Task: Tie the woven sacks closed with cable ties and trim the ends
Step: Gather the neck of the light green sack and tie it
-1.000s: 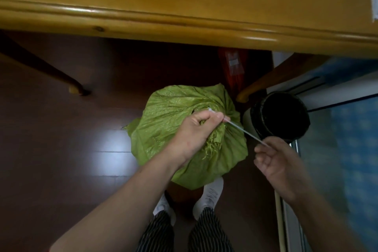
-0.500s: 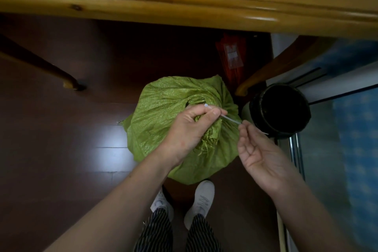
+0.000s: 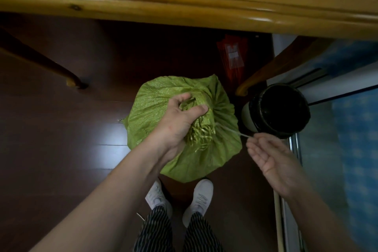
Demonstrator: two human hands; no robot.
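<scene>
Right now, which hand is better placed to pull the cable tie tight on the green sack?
Right. The right hand pinches the cable tie by its tail, beside the sack; the left hand is busy gripping the gathered neck.

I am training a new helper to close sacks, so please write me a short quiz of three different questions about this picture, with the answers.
1. True or false: the left hand grips the gathered neck of the green sack.
2. Which thing stands on the floor beside the sack, on the person's right? A) a black bin B) a blue bucket C) a cardboard box
3. Fill in the gap: the right hand pinches the tail of the ______.
Key: 1 true; 2 A; 3 cable tie.
</scene>
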